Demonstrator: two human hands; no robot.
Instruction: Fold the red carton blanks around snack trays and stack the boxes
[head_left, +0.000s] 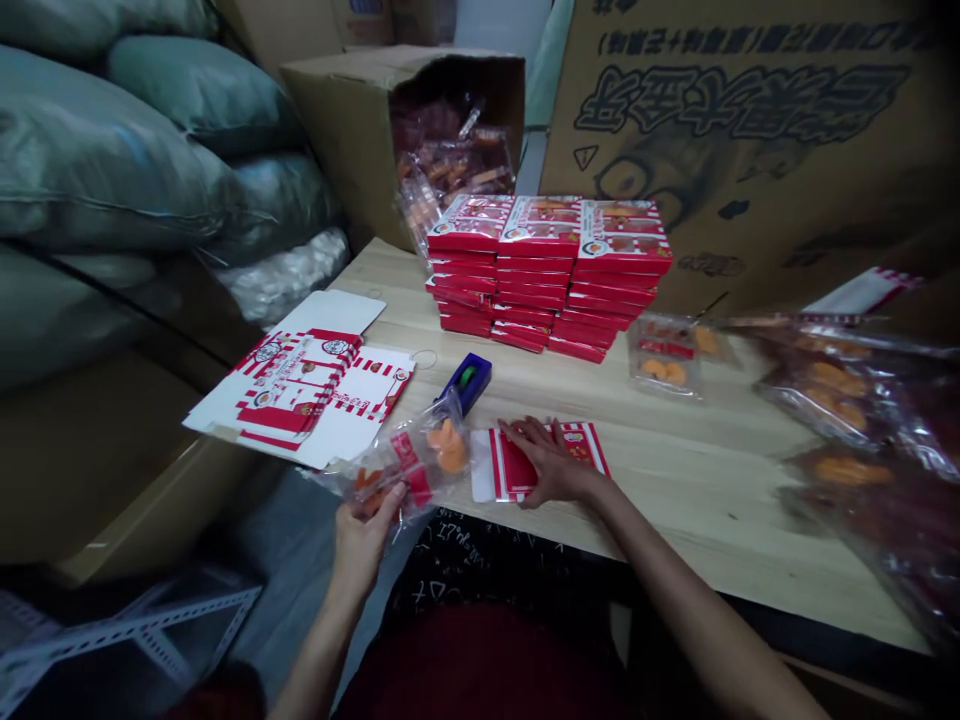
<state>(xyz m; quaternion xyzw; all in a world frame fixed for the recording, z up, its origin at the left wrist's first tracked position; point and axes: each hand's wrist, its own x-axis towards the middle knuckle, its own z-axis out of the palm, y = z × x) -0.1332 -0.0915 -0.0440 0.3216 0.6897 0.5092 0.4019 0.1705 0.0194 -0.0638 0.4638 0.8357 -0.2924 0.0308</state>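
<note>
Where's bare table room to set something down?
Bare tabletop lies right of the right hand, between the red-and-white card and the clear bags, below the plastic tray. Crowded: the stacked red boxes and the flat printed carton blank, left.

Three stacks of red boxes (538,270), two flat box blanks (300,390), two hands (367,545)

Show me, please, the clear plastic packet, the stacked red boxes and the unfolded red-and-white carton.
clear plastic packet (405,462), head view, on its red label.
stacked red boxes (540,228), head view, on the middle stack's top.
unfolded red-and-white carton (367,392), head view, on its striped panel.
</note>
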